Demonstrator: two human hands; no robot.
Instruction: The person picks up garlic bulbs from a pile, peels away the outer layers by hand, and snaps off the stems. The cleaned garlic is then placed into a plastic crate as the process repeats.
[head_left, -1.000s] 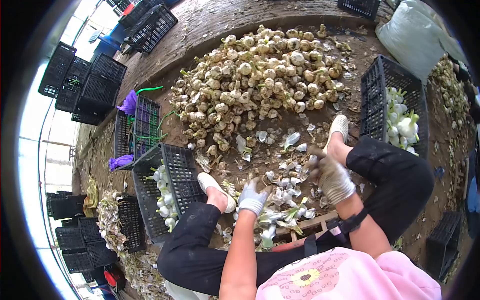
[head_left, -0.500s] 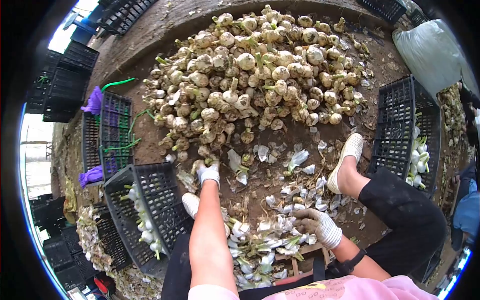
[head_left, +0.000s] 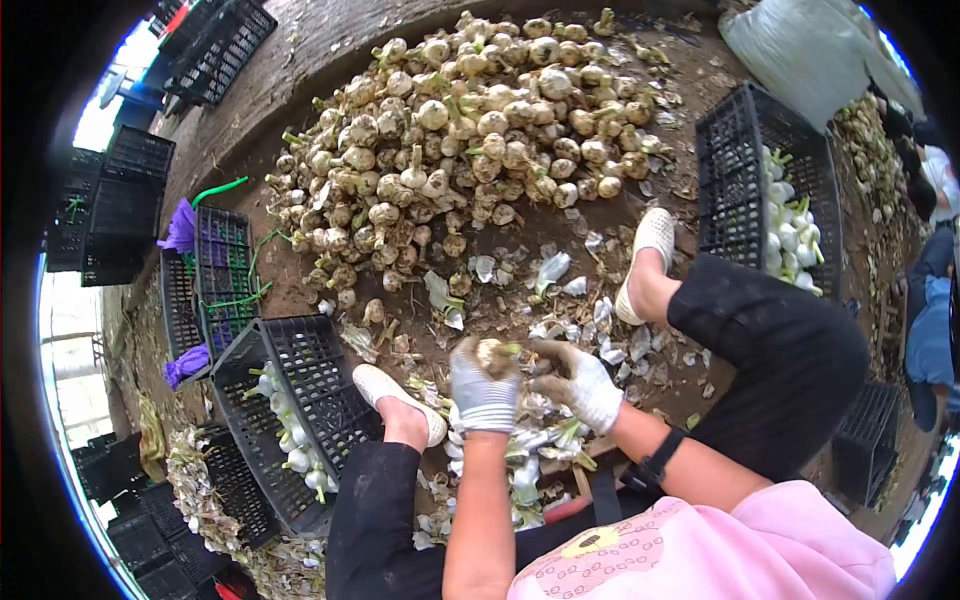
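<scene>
My left hand (head_left: pixel 484 388), in a dirty white glove, is closed around a soil-stained garlic bulb (head_left: pixel 493 356) with a short green stem pointing right. Close on its right, my right hand (head_left: pixel 580 384), gloved too, has its thumb and fingers apart, with nothing visible between them. Both hands are above a heap of white and green garlic peelings (head_left: pixel 525 470) between my legs. Beyond them lies a big pile of unpeeled garlic bulbs (head_left: pixel 470 130) on the dirt floor.
A black crate (head_left: pixel 300 400) with clean white garlic stands left, another crate (head_left: pixel 735 180) right. Far left is a crate with purple and green ties (head_left: pixel 225 270). A pale sack (head_left: pixel 800 60) lies at upper right; a person in blue (head_left: pixel 932 325) is at the right edge.
My left hand has come back from the near edge of the pile with a garlic bulb. My right hand has lifted off the peelings toward it. The view has shifted somewhat.
</scene>
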